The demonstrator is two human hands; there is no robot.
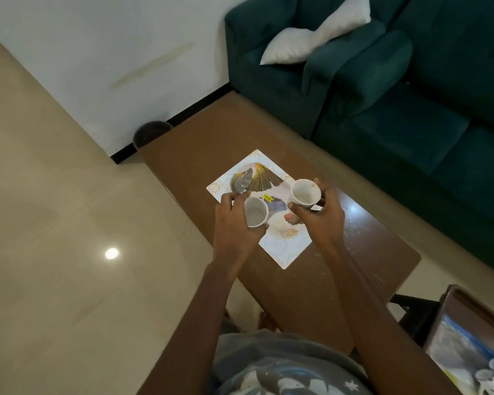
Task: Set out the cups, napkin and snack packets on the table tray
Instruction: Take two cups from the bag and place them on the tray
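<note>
A white tray (283,252) printed with gold and blue fan leaves lies on a brown wooden table (206,143). Above the tray's near left side my left hand (233,220) grips a white paper cup (255,212), its mouth facing up. My right hand (321,215) holds a second white paper cup (304,192) over the tray's right side. Both cups look empty inside. Whether either cup touches the tray cannot be told. No napkin or snack packets show in the head view.
A dark green sofa (397,104) with a white cushion (311,32) runs along the table's far side. A dark round bin (151,132) stands by the wall at the table's far end. Another surface with a printed cover (468,352) sits at the lower right. Pale tiled floor lies on the left.
</note>
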